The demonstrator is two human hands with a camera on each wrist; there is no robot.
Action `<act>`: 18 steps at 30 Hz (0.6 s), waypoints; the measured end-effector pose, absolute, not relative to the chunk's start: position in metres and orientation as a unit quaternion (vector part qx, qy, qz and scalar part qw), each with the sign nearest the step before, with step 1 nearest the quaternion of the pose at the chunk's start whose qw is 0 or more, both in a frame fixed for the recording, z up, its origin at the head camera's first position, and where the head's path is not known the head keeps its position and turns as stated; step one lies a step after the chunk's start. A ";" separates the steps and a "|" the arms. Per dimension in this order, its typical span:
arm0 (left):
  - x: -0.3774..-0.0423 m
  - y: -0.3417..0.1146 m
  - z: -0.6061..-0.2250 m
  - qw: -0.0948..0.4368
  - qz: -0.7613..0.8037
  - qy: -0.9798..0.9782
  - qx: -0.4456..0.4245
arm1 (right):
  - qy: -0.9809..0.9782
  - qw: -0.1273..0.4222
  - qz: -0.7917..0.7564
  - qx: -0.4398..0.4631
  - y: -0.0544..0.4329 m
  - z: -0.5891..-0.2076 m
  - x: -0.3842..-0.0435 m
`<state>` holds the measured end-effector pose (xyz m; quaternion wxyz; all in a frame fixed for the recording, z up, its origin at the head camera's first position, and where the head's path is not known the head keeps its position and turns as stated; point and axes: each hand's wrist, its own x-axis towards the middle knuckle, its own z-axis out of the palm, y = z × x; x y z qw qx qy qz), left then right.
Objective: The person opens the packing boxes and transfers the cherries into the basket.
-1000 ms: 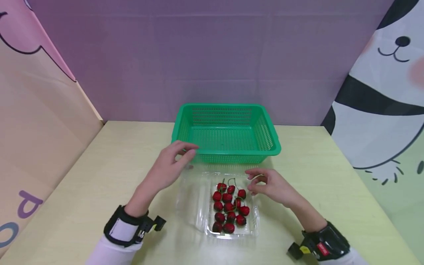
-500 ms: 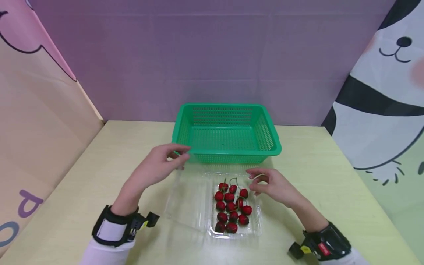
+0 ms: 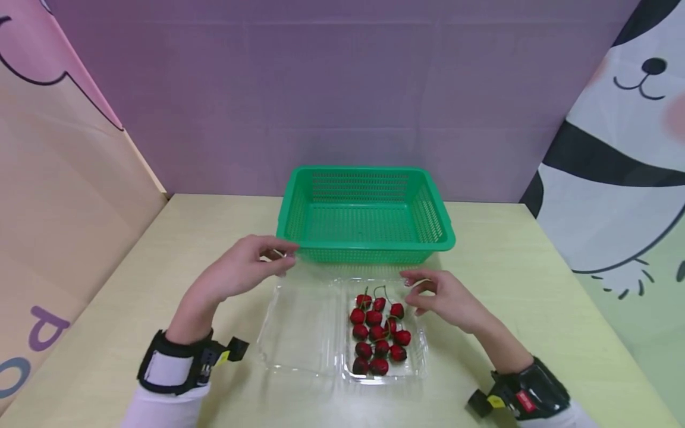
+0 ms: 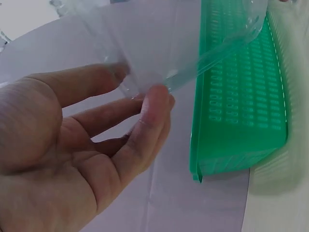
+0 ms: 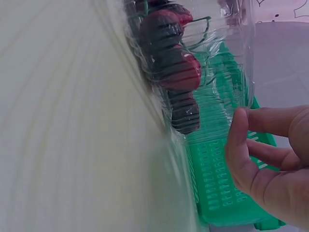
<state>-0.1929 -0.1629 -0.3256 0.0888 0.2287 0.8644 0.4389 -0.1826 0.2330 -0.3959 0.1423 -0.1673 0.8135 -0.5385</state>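
Observation:
A clear plastic clamshell box (image 3: 417,365) lies open on the table, with several dark red cherries (image 3: 374,331) in its right half, some with green stems. My left hand (image 3: 247,267) pinches the far left corner of the clear lid (image 3: 302,333), which leans out to the left. In the left wrist view, thumb and fingers meet around that lid corner (image 4: 145,53). At the box's far right corner, my right hand (image 3: 444,300) holds the rim between thumb and fingertips. The right wrist view shows cherries (image 5: 178,72) through the ribbed wall beside those fingertips.
A green perforated plastic basket (image 3: 366,244) stands just behind the box, with nothing in it. Light wood table (image 3: 508,285) surrounds both. A purple cloth wall (image 3: 342,89) rises behind, and printed panels flank the left and right sides.
My left hand has moved left and down, swinging the lid further out to the left and flatter. The box has shifted slightly right. My right hand has stayed nearly still at its corner.

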 end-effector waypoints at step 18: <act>-0.203 -0.171 -0.337 0.134 0.359 0.897 0.219 | 0.825 0.109 -0.525 -0.177 0.236 -0.392 -0.182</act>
